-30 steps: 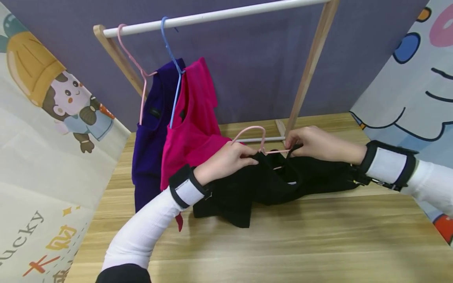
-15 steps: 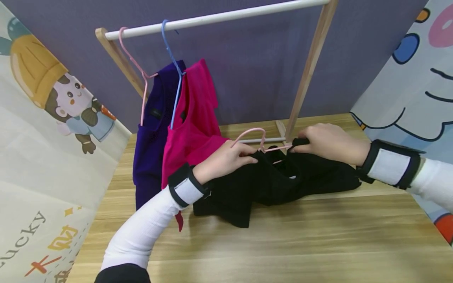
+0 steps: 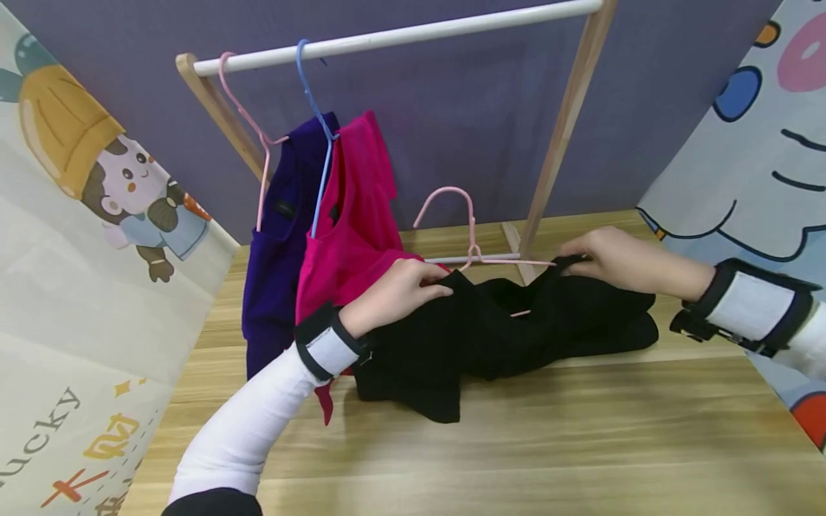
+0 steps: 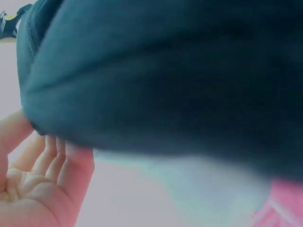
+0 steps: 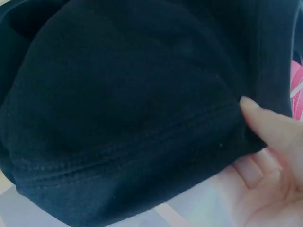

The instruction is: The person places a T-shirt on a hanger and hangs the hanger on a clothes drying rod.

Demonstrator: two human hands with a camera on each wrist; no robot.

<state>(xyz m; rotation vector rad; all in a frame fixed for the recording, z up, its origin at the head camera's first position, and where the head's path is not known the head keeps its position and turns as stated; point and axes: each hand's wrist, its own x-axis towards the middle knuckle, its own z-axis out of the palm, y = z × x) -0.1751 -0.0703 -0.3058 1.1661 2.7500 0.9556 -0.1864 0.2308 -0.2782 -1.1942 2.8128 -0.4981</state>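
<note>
A black garment, likely a shirt, lies bunched over the table with its neckline facing up. My left hand pinches its left shoulder between thumb and fingers. At the other shoulder, my right hand pinches the cloth; the right wrist view shows the thumb pressed on a stitched seam. A pink hanger sits in the garment, its hook upright above the neckline. One arm of it runs to the right hand's fingers, and part of its lower bar shows through the neck opening. Black cloth fills most of the left wrist view.
Behind stands a rack with a white rail and wooden posts. On its left hang a purple garment on a pink hanger and a magenta garment on a blue hanger. Printed panels flank the wooden table.
The pink hanger's hook has risen upright. My right hand has moved right, drawing the garment's right shoulder along the hanger arm. My left hand has shifted slightly left, still pinching the cloth.
</note>
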